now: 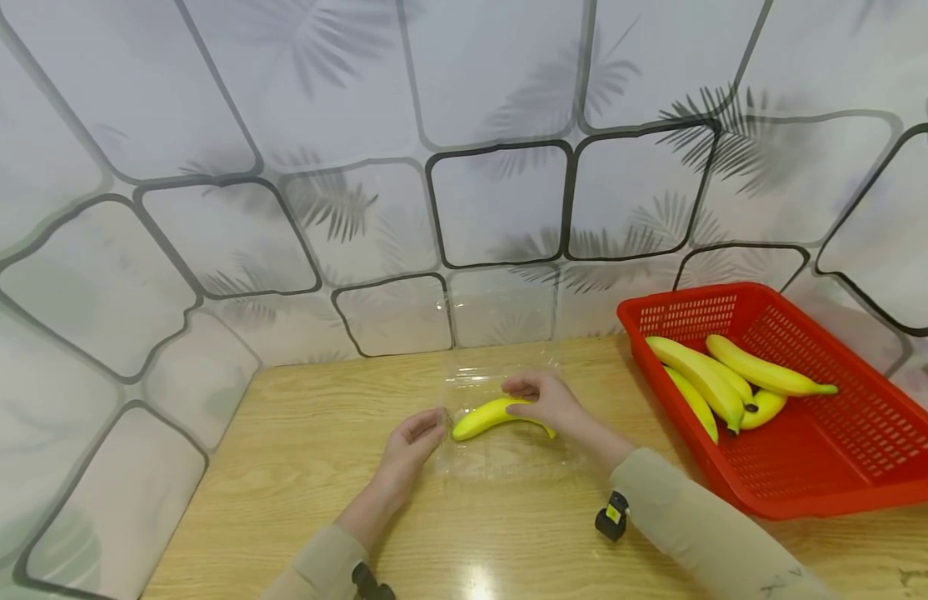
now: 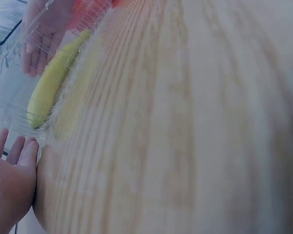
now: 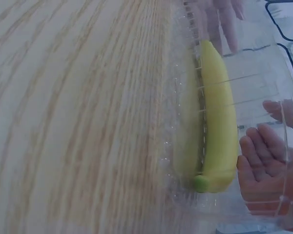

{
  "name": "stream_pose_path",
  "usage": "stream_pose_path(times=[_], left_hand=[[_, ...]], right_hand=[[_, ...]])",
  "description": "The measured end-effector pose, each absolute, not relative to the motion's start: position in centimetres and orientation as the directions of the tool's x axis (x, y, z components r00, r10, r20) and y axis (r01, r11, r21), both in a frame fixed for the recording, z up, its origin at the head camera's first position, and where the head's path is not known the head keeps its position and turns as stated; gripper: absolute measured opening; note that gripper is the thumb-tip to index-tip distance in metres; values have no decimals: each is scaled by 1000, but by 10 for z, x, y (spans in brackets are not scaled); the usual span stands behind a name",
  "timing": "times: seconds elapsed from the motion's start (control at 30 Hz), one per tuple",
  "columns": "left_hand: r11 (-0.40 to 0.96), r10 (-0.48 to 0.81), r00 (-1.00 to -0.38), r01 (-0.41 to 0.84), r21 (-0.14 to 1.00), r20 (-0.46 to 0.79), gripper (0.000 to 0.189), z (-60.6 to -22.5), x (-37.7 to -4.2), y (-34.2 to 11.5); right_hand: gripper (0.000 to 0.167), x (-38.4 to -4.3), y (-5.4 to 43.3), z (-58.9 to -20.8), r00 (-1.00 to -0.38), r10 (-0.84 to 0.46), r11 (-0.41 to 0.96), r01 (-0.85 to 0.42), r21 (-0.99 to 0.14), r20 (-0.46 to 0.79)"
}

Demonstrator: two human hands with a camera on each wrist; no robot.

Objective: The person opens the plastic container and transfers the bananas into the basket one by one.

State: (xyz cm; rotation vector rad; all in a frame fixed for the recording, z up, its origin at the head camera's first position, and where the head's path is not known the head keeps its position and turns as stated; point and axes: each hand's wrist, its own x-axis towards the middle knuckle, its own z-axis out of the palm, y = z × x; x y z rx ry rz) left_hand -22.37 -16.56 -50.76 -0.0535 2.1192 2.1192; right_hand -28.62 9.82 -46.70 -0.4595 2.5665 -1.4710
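A yellow banana (image 1: 485, 418) lies in a clear plastic box (image 1: 501, 462) on the table. The box's transparent lid (image 1: 501, 321) stands raised at the back, against the wall. My left hand (image 1: 413, 448) is at the box's left end, its fingers loosely bent beside the wall of the box. My right hand (image 1: 548, 402) is over the banana's right half, thumb side close to the peel. In the right wrist view, the right fingers (image 3: 263, 158) lie relaxed behind the banana (image 3: 219, 117), not wrapped around it; whether they touch it is unclear.
A red plastic basket (image 1: 824, 492) stands on the right, with several bananas (image 1: 700, 379) heaped at its left side. The wooden table (image 1: 314, 433) meets a patterned wall (image 1: 501, 200) at the back and left.
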Motion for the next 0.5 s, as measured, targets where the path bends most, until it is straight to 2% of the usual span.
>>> stream_pose_path(times=[0.5], left_hand=[[-1,85,-989,-120,993,-120,49,-510,-226,-167]], right_hand=[[38,-283,96,-469,-949,-313,517,-194,-833,27]])
